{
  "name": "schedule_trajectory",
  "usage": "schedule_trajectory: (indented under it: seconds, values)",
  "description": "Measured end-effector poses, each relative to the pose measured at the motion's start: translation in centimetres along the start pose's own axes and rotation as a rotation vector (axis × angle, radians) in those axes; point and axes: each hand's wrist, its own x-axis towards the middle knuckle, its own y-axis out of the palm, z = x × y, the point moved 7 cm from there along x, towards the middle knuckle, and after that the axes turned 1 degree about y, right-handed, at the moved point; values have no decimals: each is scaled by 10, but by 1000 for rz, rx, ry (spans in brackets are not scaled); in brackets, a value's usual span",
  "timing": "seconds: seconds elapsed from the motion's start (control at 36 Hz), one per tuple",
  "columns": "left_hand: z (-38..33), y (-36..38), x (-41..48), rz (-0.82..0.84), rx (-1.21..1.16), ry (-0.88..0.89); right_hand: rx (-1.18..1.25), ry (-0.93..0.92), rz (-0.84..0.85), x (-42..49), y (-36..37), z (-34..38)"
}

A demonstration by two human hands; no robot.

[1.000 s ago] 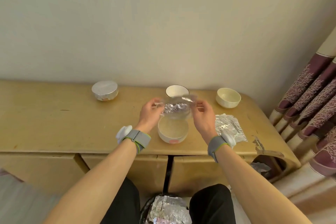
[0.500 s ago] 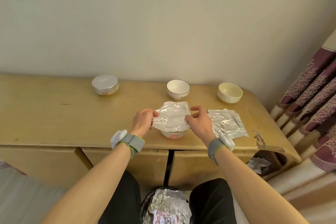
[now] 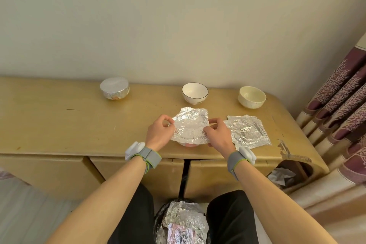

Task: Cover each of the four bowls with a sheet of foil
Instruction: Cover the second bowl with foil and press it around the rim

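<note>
A crinkled foil sheet (image 3: 190,126) lies over a bowl (image 3: 190,145) near the desk's front edge; only the bowl's pink-marked base shows under it. My left hand (image 3: 159,131) pinches the sheet's left edge and my right hand (image 3: 218,134) pinches its right edge. A foil-covered bowl (image 3: 114,90) stands at the back left. Two uncovered bowls stand at the back: a white one with a dark rim (image 3: 195,93) and a cream one (image 3: 252,97). More flat foil sheets (image 3: 248,131) lie to the right of my right hand.
The yellow wooden desk (image 3: 59,125) stands against a plain wall. A bin with crumpled foil (image 3: 183,224) sits between my knees. Patterned curtains (image 3: 340,105) hang at the right. The desk's right front corner has chipped veneer (image 3: 285,148).
The foil sheet came down from mid-air onto the near bowl and now hides its opening. Both hands lowered with it and stay pinching its sides.
</note>
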Motion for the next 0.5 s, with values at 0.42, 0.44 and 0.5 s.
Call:
schedule_trajectory:
  seconds: [0.42,0.44,0.5]
  values:
    - [-52,40,-2,24,652,522,-491,-574,-223,1,24,45]
    - [-48,47,0,48,694,515,-516,-576,-189,4,30,43]
    - [-40,55,5,89,747,479,-572,-547,-110,9,39,35]
